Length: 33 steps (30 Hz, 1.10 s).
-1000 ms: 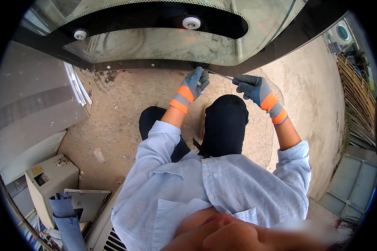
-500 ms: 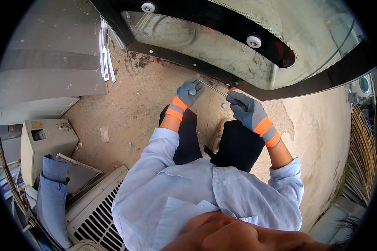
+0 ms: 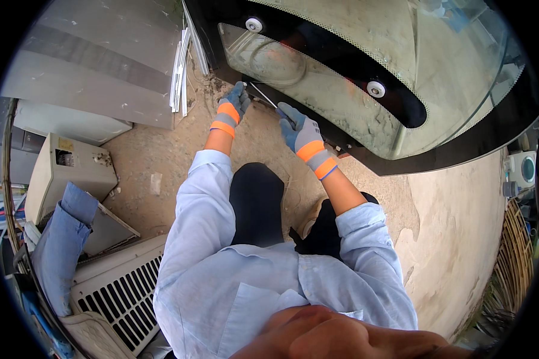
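Note:
My right hand (image 3: 298,127), in a grey-and-blue glove with an orange cuff, is closed around the handle of a screwdriver (image 3: 263,96). Its thin metal shaft slants up and left along the lower edge of a large glass panel (image 3: 335,128) with a black border. Close to the shaft's tip is my left hand (image 3: 235,100), gloved alike, fingers bent together by the panel's lower left edge. Whatever those fingers grip is too small to make out. Two white round fittings, one at left (image 3: 254,25) and one at right (image 3: 375,89), sit on the black border.
Grey sheets (image 3: 96,78) and thin white strips (image 3: 179,75) stand at the far left. Nearer on that side are a cream box-shaped casing (image 3: 72,170), a slatted appliance grille (image 3: 126,305) and rolled blue cloth (image 3: 63,242). Bundled canes (image 3: 512,257) lie at the right.
Both hands have moved forward and left with the screwdriver, toward the panel's lower left edge. A round grey piece seen earlier at my left hand no longer shows. My view has shifted.

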Each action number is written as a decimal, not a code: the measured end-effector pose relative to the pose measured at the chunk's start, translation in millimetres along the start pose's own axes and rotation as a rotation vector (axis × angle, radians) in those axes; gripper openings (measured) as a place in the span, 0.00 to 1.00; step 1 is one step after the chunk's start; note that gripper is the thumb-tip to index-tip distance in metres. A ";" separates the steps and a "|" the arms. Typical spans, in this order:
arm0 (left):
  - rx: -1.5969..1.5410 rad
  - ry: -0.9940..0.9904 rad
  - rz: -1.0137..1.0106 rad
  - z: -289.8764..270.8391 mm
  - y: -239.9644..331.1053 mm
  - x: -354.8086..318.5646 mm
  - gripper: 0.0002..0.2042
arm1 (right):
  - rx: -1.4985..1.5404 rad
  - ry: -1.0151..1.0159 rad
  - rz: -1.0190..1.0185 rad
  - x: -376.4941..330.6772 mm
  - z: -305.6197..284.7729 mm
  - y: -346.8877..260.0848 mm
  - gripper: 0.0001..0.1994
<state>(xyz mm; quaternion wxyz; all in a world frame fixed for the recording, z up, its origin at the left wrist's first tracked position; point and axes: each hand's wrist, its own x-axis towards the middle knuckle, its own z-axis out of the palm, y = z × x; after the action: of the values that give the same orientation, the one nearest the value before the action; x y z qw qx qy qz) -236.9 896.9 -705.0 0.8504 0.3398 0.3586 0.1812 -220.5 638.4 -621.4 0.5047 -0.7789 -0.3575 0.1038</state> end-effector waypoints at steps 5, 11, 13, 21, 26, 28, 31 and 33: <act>0.017 0.017 -0.097 1.3 5.3 1.2 0.09 | 0.130 0.059 0.045 0.6 12.7 7.0 0.21; -0.038 -0.040 -0.147 -3.5 9.8 2.8 0.09 | -0.151 0.107 -0.090 -2.5 21.6 0.1 0.22; -0.069 -0.039 -0.152 -3.2 9.6 3.0 0.09 | -0.217 0.113 -0.115 -5.2 25.9 -4.6 0.23; -0.026 -0.011 -0.131 -5.8 12.5 -1.7 0.06 | -0.412 -0.082 0.116 -15.6 38.3 -11.4 0.22; -0.039 -0.044 -0.135 -8.2 14.3 0.4 0.07 | -0.031 0.029 0.058 -4.0 43.1 14.2 0.20; -0.105 -0.059 -0.156 -9.3 14.5 0.7 0.08 | 0.287 0.048 0.173 8.1 43.9 23.0 0.18; -0.151 -0.040 -0.142 -11.6 17.1 0.1 0.08 | 0.354 0.020 0.160 22.7 45.9 26.9 0.18; -0.145 -0.034 -0.122 -13.2 21.4 0.1 0.08 | 0.238 0.024 0.114 21.9 47.7 23.2 0.18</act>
<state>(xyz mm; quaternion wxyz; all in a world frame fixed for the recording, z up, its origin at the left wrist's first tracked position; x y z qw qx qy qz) -247.9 918.0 -696.6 0.8882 0.2579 0.3499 0.1488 -219.1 681.4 -659.4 0.5912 -0.7337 -0.2917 0.1645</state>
